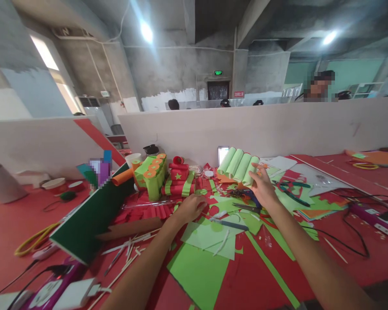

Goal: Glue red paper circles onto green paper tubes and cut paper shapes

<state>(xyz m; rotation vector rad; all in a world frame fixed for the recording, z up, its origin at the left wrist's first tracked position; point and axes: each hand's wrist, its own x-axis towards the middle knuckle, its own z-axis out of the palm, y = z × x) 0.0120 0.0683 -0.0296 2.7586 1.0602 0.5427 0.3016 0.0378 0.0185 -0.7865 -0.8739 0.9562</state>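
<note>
My right hand (261,183) is raised above the table and grips the right end of a row of several light green paper rolls (235,165) joined side by side. The thumb and fingers press on the last roll. Lower and to the left, my left hand (193,206) hovers over or rests on paper scraps, fingers loosely bent and apart, with nothing visible in it. Beside it stand red paper rolls with green bands (178,187) and a star. Green paper pieces with orange round tops (155,172) are left of those. Light green sheets (198,271) lie below my hands.
Scissors (245,207), green-handled pliers (295,193) and a grey-blue tool (229,224) lie among scraps. A dark green board (90,224) leans at left. Power strips (377,219) with cables lie at right and lower left. A white partition (261,127) borders the back.
</note>
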